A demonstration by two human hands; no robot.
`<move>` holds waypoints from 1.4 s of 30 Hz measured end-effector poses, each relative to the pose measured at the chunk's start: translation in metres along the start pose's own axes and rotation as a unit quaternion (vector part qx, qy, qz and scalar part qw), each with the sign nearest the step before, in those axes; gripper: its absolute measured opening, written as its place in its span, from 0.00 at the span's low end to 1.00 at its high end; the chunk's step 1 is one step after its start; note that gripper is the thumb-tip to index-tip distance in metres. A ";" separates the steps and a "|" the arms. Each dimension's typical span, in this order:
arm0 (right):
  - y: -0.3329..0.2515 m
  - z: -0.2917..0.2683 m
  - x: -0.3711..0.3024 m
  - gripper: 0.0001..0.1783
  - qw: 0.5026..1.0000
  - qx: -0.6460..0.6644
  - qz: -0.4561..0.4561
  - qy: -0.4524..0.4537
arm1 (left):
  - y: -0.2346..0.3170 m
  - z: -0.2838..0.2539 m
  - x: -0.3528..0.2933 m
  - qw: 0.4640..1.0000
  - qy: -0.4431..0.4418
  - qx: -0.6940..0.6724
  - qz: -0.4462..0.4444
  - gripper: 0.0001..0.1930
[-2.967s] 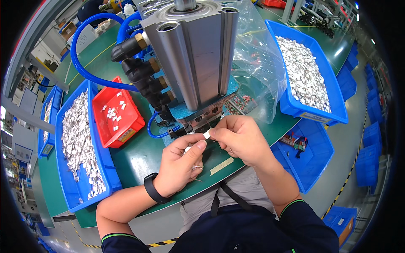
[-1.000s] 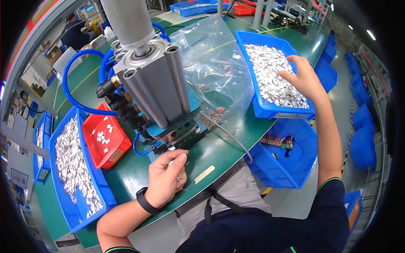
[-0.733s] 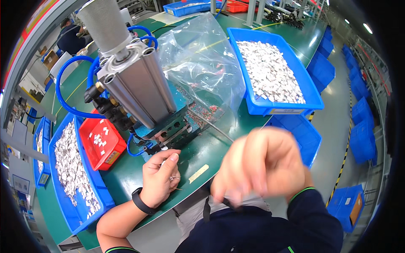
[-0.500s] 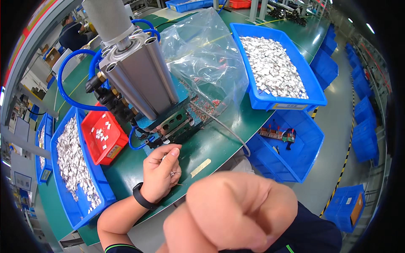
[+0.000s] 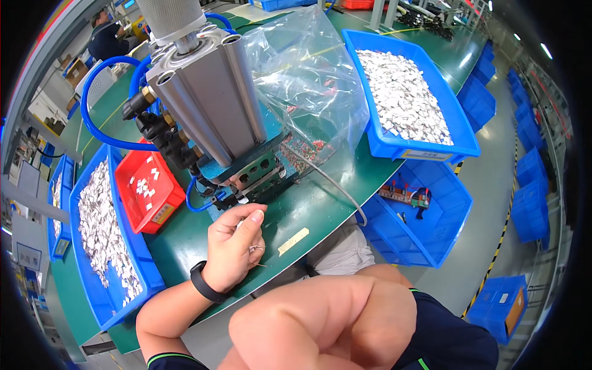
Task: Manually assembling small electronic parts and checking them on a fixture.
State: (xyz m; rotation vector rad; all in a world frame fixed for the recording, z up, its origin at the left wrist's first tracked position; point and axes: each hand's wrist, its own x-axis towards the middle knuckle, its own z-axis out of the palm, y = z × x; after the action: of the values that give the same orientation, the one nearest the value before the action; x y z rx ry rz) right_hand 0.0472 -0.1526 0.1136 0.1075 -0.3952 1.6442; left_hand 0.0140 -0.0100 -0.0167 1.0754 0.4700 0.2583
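Note:
My left hand (image 5: pixel 237 243), with a black band on its wrist, is over the near edge of the green table in front of the press. Its thumb and forefinger are pinched together, and thin-leaded small white parts (image 5: pixel 254 248) show among the curled fingers. Very close to the camera, my right hand (image 5: pixel 327 314) fills the lower middle with its fingers curled in. Whatever it may hold is hidden. Just beyond my left hand stands the pneumatic press (image 5: pixel 206 105), a grey cylinder on a blue base with a metal fixture (image 5: pixel 256 176) low down.
A blue tray (image 5: pixel 148 259) of small white parts and a red tray (image 5: pixel 176 200) with a few lie left. Another full blue tray (image 5: pixel 425 151) stands right, beside a clear plastic bag (image 5: pixel 308 61). Below sits a blue bin (image 5: pixel 447 203). Tape (image 5: pixel 293 242) sticks to the table (image 5: pixel 333 203).
My right hand has moved lower and slightly left, uncovering more of my lap. My left hand keeps nearly the same pinch by the press. The whole view has shifted a little.

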 end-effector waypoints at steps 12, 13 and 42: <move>-0.025 0.027 -0.005 0.11 0.997 0.042 -0.019 0.061 | -0.001 0.000 0.000 1.000 0.004 -0.006 -0.007 0.10; -0.027 0.032 -0.007 0.11 0.996 0.051 -0.021 0.073 | -0.001 0.000 -0.001 1.000 0.004 -0.009 -0.007 0.10; 0.016 -0.025 -0.077 0.06 0.908 -0.217 -0.352 -0.070 | 0.002 -0.002 -0.001 1.000 -0.021 -0.016 -0.015 0.10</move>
State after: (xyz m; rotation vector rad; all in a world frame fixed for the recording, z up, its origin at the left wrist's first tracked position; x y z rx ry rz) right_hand 0.0448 -0.2182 0.0638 0.0257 -0.7284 0.8103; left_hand 0.0121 -0.0080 -0.0159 1.0390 0.4423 0.2147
